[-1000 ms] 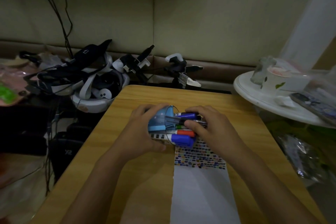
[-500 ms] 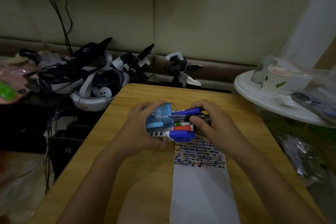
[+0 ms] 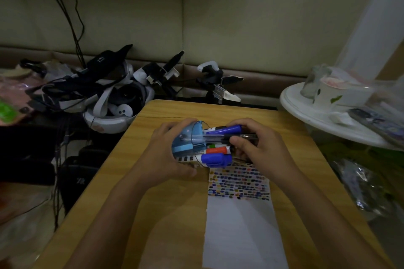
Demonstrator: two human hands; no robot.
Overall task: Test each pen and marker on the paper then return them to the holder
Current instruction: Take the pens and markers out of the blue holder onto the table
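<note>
On its side, holder [image 3: 185, 146] contains capped markers [image 3: 215, 150].

Blue holder [image 3: 185, 145]; white paper [image 3: 240, 225], multicolour dashes; tan table [image 3: 131, 181]

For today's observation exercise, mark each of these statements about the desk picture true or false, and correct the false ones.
1. The holder stands upright. False: it lies tipped on its side, gripped by the left hand.
2. The right hand holds a pen. True.
3. The paper is completely blank. False: coloured marks fill its top part.
4. A blue marker sticks out of the holder. True.
5. The table is glass. False: it looks wooden.
</note>
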